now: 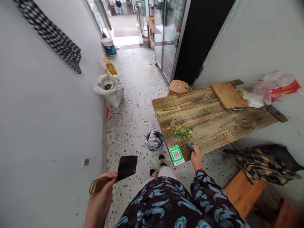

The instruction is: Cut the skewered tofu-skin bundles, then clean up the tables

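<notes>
My left hand (104, 186) is wrapped round the wooden handle of a cleaver (127, 167), whose dark, broad blade is out over the floor. On the wooden table (213, 133), my right hand (196, 158) grips a bunched grey rag (190, 146) near the front edge. Just beyond the rag lies a small heap of green herb sprigs (182, 132). A green and white QR code card (177, 155) rests at the table's near left corner, left of my right hand.
A lined trash bin (154, 141) stands beside the table's left end. Farther back are a white sack (110, 90), an oil bottle (110, 67) and a bucket (109, 47) along the wall. A cutting board (229, 95) and plastic bags (277, 87) lie on the table; a wooden stool (244, 193) is at right.
</notes>
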`<state>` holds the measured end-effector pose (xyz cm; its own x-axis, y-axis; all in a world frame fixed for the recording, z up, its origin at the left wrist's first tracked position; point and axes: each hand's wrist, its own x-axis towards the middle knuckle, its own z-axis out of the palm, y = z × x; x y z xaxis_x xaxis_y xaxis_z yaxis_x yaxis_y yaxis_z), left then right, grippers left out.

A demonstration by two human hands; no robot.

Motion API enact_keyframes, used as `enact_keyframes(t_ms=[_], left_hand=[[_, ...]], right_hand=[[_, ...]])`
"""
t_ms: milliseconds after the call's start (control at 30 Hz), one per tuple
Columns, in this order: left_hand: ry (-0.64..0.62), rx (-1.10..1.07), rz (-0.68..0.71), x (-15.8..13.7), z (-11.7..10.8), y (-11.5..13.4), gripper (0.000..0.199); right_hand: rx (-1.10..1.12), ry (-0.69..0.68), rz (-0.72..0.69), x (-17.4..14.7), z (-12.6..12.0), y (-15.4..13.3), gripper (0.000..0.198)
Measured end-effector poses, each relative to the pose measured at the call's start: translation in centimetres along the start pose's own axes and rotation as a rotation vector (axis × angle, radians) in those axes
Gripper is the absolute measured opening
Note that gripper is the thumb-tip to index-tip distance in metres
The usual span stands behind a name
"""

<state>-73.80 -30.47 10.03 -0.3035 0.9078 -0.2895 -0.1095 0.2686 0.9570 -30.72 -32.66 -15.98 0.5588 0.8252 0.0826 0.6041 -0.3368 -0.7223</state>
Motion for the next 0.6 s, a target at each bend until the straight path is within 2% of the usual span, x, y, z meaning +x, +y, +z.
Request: enact_keyframes(t_ms=[100, 233, 300, 367, 467, 533, 600], left_hand=[[-0.042, 0.05, -0.032, 2.4, 2.4, 0.3, 0.02], [-0.069, 0.093, -0.046, 5.3, 6.6, 0.9, 0.022], [-0.086, 0.111, -0.052, 6.3, 8.6, 1.1, 0.021], [-0.094, 0.13, -0.066, 6.9, 10.3, 1.1, 0.021], [-0.082, 0.157, -0.086, 7.4, 12.0, 1.0, 0.02], [-0.071, 0.169, -0.099, 7.6, 12.8, 0.9, 0.019], [-0.064, 0.178, -0.103, 7.9, 13.5, 0.8, 0.019]], right_hand=[[0.014, 0.08, 0.055, 4.2, -2.0, 1.0, 0.047], [0.009, 0.192, 0.136, 13.3, -5.3, 4.4, 0.05], [-0.013, 0.227, 0.161, 17.6, -5.9, 6.7, 0.051], [-0.056, 0.237, 0.175, 20.5, -5.3, 8.6, 0.052], [-0.139, 0.224, 0.163, 21.6, -2.4, 9.4, 0.053], [-0.172, 0.16, 0.087, 20.6, 0.0, 7.9, 0.052], [-0.164, 0.062, -0.013, 18.9, 2.5, 5.1, 0.052]])
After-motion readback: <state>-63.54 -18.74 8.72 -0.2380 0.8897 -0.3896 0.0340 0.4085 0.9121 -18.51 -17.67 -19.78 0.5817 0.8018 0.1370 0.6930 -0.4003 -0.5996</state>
